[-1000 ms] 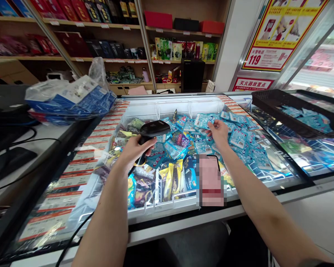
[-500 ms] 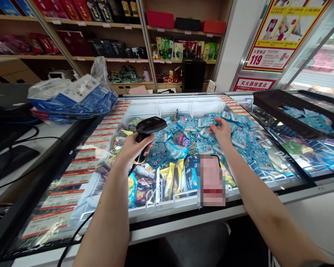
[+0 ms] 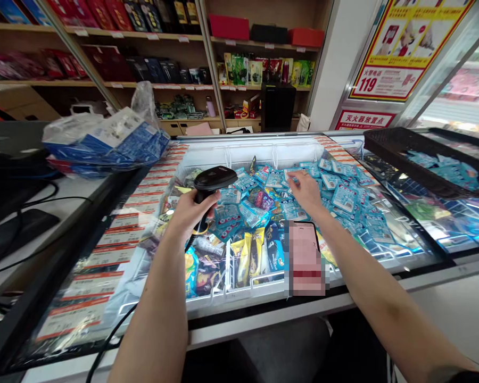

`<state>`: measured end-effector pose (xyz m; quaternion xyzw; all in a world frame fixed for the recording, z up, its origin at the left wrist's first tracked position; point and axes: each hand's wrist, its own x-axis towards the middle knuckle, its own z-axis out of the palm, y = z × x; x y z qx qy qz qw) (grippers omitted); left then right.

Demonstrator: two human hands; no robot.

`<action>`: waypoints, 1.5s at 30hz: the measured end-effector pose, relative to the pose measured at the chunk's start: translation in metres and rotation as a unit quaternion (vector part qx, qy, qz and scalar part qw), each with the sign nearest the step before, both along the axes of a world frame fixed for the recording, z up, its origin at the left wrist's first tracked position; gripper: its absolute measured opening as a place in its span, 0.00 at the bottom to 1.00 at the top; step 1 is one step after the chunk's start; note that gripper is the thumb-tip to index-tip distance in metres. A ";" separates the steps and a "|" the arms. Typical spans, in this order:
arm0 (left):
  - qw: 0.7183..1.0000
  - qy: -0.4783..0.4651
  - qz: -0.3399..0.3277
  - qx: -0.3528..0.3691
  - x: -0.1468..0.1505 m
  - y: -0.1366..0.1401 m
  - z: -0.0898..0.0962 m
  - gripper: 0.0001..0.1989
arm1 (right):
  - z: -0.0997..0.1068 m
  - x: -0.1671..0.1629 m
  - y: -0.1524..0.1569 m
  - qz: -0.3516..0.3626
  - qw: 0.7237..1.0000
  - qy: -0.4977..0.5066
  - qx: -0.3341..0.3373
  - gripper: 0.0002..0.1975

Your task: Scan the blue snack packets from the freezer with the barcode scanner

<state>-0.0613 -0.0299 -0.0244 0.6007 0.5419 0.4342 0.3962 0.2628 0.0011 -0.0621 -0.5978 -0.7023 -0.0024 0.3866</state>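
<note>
My left hand (image 3: 193, 213) is wrapped round the handle of a black barcode scanner (image 3: 215, 178), whose head points right over the goods. Beneath lies a glass-topped display chest (image 3: 199, 324) full of snack packets. Blue packets (image 3: 345, 198) with white labels are spread in a loose layer on its middle and right. My right hand (image 3: 305, 189) reaches over this layer, thumb and forefinger slightly apart, fingertips by a blue packet (image 3: 277, 179). No packet shows clearly lifted in it. A phone (image 3: 306, 258), its screen blurred out, lies near the front edge, below my right hand.
A dark basket (image 3: 395, 159) with more blue packets stands at the right. A blue-and-white plastic-wrapped bundle (image 3: 115, 141) lies at the left. The scanner's black cable (image 3: 112, 332) hangs over the front left edge. Stocked shelves (image 3: 143, 34) line the back.
My right hand has shifted left over the blue packets. The packet that it pinched by the edge is now mostly hidden or out of its fingers. Left hand and scanner have hardly moved.
</note>
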 end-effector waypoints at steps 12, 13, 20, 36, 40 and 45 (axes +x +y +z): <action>1.000 0.020 0.006 0.005 -0.003 -0.001 0.001 0.16 | 0.018 -0.079 0.037 0.032 0.962 -0.170 -0.214 0.25; 1.000 0.024 0.005 0.004 -0.004 -0.001 0.000 0.17 | 0.017 -0.083 0.042 0.011 0.960 -0.162 -0.227 0.27; 1.000 0.007 -0.014 -0.003 -0.001 0.000 0.000 0.19 | 0.002 -0.092 0.061 -0.006 0.971 -0.092 -0.220 0.20; 0.996 0.060 -0.062 -0.009 -0.001 -0.003 0.002 0.19 | 0.001 -0.044 0.041 0.068 0.885 0.430 -0.162 0.10; 0.994 0.051 -0.096 -0.013 0.002 -0.008 0.009 0.18 | 0.008 -0.023 0.027 0.082 0.884 0.439 -0.134 0.11; 0.987 0.072 -0.140 -0.026 0.008 -0.014 0.016 0.17 | 0.003 -0.007 0.014 0.081 0.899 0.412 -0.126 0.14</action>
